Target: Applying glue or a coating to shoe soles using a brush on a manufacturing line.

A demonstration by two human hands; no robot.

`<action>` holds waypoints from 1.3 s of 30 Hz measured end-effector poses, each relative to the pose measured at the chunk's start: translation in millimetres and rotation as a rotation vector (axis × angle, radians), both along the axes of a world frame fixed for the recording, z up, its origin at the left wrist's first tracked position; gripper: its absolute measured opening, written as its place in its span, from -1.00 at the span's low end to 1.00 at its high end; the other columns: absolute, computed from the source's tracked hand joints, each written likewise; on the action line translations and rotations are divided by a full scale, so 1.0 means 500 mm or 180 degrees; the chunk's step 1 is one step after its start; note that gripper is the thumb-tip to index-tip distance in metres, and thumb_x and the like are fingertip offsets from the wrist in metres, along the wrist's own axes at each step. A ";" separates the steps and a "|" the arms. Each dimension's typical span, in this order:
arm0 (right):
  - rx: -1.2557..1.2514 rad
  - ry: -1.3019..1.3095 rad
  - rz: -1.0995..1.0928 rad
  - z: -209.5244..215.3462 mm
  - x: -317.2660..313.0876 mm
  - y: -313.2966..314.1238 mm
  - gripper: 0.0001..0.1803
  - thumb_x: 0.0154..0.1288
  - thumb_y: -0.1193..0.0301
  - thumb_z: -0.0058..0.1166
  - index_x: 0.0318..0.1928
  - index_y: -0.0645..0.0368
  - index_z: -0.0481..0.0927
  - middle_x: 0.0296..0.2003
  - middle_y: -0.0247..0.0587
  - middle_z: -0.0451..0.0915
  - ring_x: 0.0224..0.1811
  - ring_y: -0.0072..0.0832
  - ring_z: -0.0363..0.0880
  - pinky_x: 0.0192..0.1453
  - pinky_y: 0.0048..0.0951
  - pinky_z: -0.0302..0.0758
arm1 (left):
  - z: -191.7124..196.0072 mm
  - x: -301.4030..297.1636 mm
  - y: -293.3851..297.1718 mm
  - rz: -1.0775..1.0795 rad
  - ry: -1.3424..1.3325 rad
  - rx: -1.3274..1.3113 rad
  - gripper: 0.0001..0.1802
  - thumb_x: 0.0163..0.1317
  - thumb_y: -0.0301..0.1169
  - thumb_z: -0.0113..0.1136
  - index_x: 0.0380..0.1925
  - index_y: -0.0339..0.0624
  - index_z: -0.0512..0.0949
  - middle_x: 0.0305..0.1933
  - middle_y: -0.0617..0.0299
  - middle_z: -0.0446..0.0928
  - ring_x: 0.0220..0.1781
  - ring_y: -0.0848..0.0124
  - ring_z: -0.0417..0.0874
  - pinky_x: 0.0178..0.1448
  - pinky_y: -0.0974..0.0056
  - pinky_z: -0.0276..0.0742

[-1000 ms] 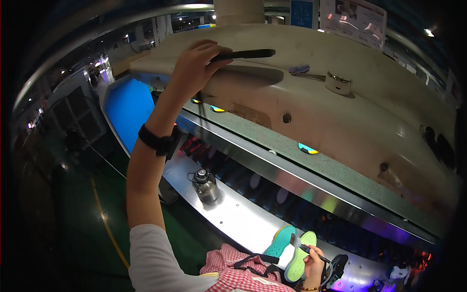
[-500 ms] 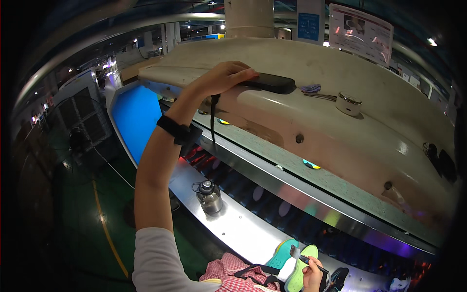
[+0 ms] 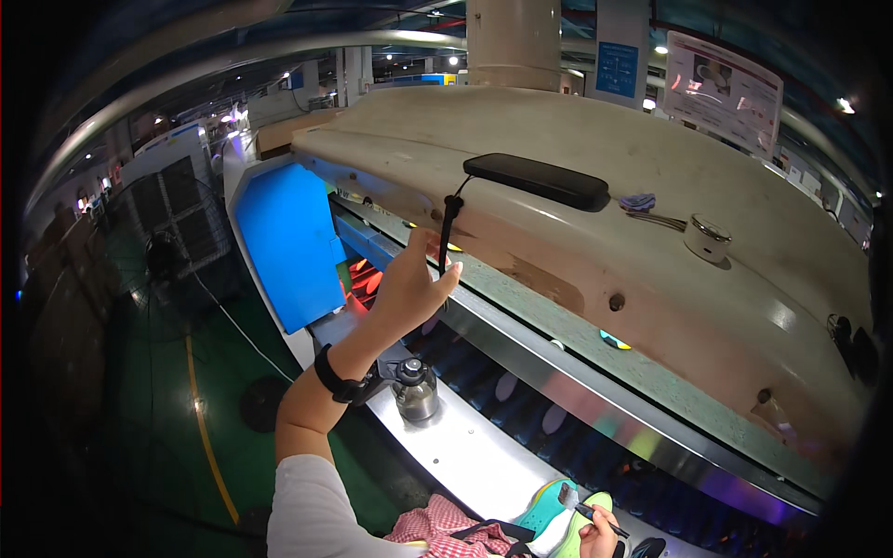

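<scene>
My left hand point(image 3: 416, 288) is raised at the front edge of the cream machine hood, its thumb and fingers apart. A black strap point(image 3: 449, 228) hangs just by the fingertips from a long black oblong device point(image 3: 539, 180) on the hood; whether I touch the strap cannot be made out. At the lower edge my right hand point(image 3: 598, 537) is closed around the dark handle of a flat brush point(image 3: 569, 498). Its bristles are over a teal shoe sole point(image 3: 544, 507), with a lime-green sole point(image 3: 601, 503) beside it.
A dark bottle point(image 3: 416, 395) stands on the metal ledge point(image 3: 465, 456) near my left forearm. Behind the ledge run a dark roller track point(image 3: 507, 395) and a green conveyor belt point(image 3: 521, 296) carrying soles. A round white case point(image 3: 707, 239) sits on the hood point(image 3: 651, 251).
My left hand has come off the black device and moved down toward the hanging strap. The view has shifted slightly. My right hand still grips the brush.
</scene>
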State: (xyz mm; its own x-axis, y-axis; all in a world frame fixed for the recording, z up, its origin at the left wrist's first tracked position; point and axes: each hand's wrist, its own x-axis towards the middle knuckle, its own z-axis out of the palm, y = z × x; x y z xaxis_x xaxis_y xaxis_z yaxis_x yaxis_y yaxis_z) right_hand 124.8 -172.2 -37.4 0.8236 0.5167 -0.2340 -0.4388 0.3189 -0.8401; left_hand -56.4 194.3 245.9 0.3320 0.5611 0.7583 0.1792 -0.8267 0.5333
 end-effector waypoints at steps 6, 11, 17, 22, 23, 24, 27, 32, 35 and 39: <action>-0.0007 -0.0048 -0.0010 0.010 0.018 0.018 -0.82 0.14 0.52 -0.05 -0.22 0.26 0.45 -0.32 -0.11 0.57 -0.67 -0.54 0.41 -0.58 -0.61 0.39 | 0.077 -0.046 0.011 -0.0279 0.0448 -0.0777 -0.85 0.04 -0.43 0.16 -0.42 -0.28 0.48 -0.54 0.23 0.52 -0.59 0.58 0.48 -0.50 0.44 0.35; 0.0026 -0.0050 0.0002 0.016 0.013 0.036 -0.82 0.14 0.51 -0.05 -0.22 0.25 0.45 -0.32 -0.12 0.57 -0.67 -0.55 0.41 -0.58 -0.61 0.39 | 0.177 -0.035 0.138 -0.0335 -0.0231 0.0025 -0.75 0.08 -0.56 0.08 -0.18 -0.29 0.47 -0.34 0.24 0.52 -0.29 0.52 0.56 -0.23 0.47 0.44; 0.0057 -0.0060 -0.0036 0.024 0.014 0.044 -0.83 0.14 0.51 -0.05 -0.22 0.25 0.46 -0.32 -0.13 0.57 -0.67 -0.55 0.41 -0.58 -0.61 0.39 | 0.279 0.046 0.263 -0.0751 -0.0210 -0.0375 -0.55 0.05 -0.70 -0.05 0.01 -0.22 0.38 -0.04 0.13 0.46 -0.05 0.44 0.50 -0.01 0.40 0.40; 0.0078 -0.0103 -0.0145 0.032 0.026 0.049 -0.83 0.14 0.51 -0.05 -0.22 0.25 0.46 -0.33 -0.14 0.57 -0.67 -0.55 0.41 -0.58 -0.61 0.38 | 0.258 0.036 0.292 0.1063 0.0654 0.0184 -0.57 0.13 -0.49 -0.21 0.06 -0.18 0.33 0.03 0.02 0.43 0.09 0.17 0.44 0.10 0.14 0.34; 0.0082 -0.0103 -0.0156 0.032 0.025 0.050 -0.83 0.14 0.51 -0.05 -0.22 0.25 0.46 -0.33 -0.14 0.57 -0.67 -0.55 0.41 -0.58 -0.61 0.38 | 0.253 0.033 0.302 0.1059 0.0653 0.0185 -0.57 0.13 -0.49 -0.21 0.06 -0.18 0.33 0.03 0.02 0.43 0.09 0.17 0.44 0.10 0.14 0.34; 0.0085 -0.0101 -0.0167 0.033 0.025 0.052 -0.83 0.14 0.51 -0.05 -0.22 0.25 0.46 -0.33 -0.14 0.57 -0.67 -0.55 0.41 -0.58 -0.61 0.38 | 0.244 0.029 0.318 0.1345 0.0910 0.0657 -0.58 0.17 -0.41 -0.26 0.05 -0.15 0.34 0.04 0.05 0.43 0.15 0.17 0.37 0.16 0.07 0.24; 0.0099 -0.0088 -0.0168 0.033 0.023 0.057 -0.83 0.14 0.51 -0.05 -0.22 0.25 0.46 -0.33 -0.14 0.57 -0.67 -0.55 0.40 -0.58 -0.61 0.38 | 0.239 0.010 0.337 0.1562 0.1443 0.1055 -0.57 0.23 -0.31 -0.37 0.05 -0.11 0.33 0.05 0.10 0.43 0.23 0.18 0.27 0.27 -0.01 0.08; 0.0126 -0.0061 -0.0197 0.031 0.022 0.064 -0.83 0.14 0.51 -0.05 -0.22 0.24 0.46 -0.33 -0.15 0.57 -0.67 -0.55 0.40 -0.58 -0.61 0.38 | 0.241 -0.012 0.332 0.1143 0.1941 0.1095 -0.53 0.27 -0.24 -0.52 0.07 -0.09 0.30 0.02 0.15 0.46 0.25 0.21 0.25 0.31 -0.02 0.00; 0.0150 -0.0043 -0.0226 0.029 0.021 0.068 -0.83 0.14 0.51 -0.05 -0.22 0.24 0.46 -0.33 -0.15 0.57 -0.67 -0.56 0.40 -0.58 -0.62 0.38 | 0.244 -0.016 0.329 0.0985 0.1869 0.1113 -0.49 0.28 -0.22 -0.56 0.09 -0.09 0.30 -0.03 0.14 0.49 0.20 0.24 0.31 0.32 0.05 -0.01; 0.0173 -0.0025 -0.0266 0.027 0.017 0.069 -0.83 0.14 0.51 -0.05 -0.22 0.24 0.46 -0.34 -0.16 0.57 -0.67 -0.56 0.40 -0.58 -0.62 0.38 | 0.247 -0.022 0.317 0.0364 0.1503 0.0764 -0.48 0.32 -0.19 -0.58 0.13 -0.05 0.30 -0.15 0.14 0.56 0.10 0.17 0.34 0.27 0.19 0.07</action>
